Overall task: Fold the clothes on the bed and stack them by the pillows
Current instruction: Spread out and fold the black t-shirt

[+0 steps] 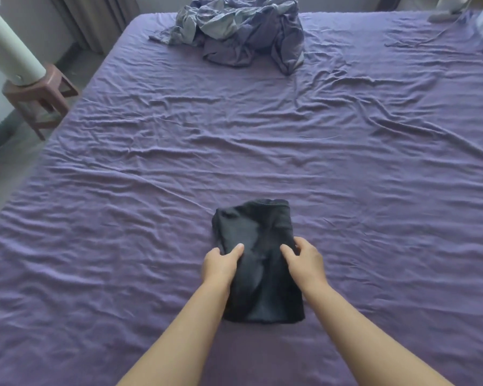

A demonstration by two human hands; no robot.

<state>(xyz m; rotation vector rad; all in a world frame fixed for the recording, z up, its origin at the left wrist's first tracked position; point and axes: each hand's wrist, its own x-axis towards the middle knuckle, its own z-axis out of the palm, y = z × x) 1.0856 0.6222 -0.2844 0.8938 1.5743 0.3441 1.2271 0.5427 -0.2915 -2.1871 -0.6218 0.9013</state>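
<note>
Purple bed (346, 162): my left hand (219, 264) and right hand (304, 259) pinch the folded black garment (258, 263) by its sides, which I judge ready to lift toward the pillows.

At about ten o'clock, off the bed's left side, a small brown four-legged wooden stool (43, 100) stands on the grey floor (9, 162), and a tall white cylindrical appliance (10, 48) stands on its seat, leaning in the wide-angle view. Behind them, near eleven o'clock, grey-brown pleated curtains (95, 20) hang to the floor against a pale wall (37, 20). At one o'clock, in the far right corner, a blurred grey object (444, 12) cannot be made out.
</note>
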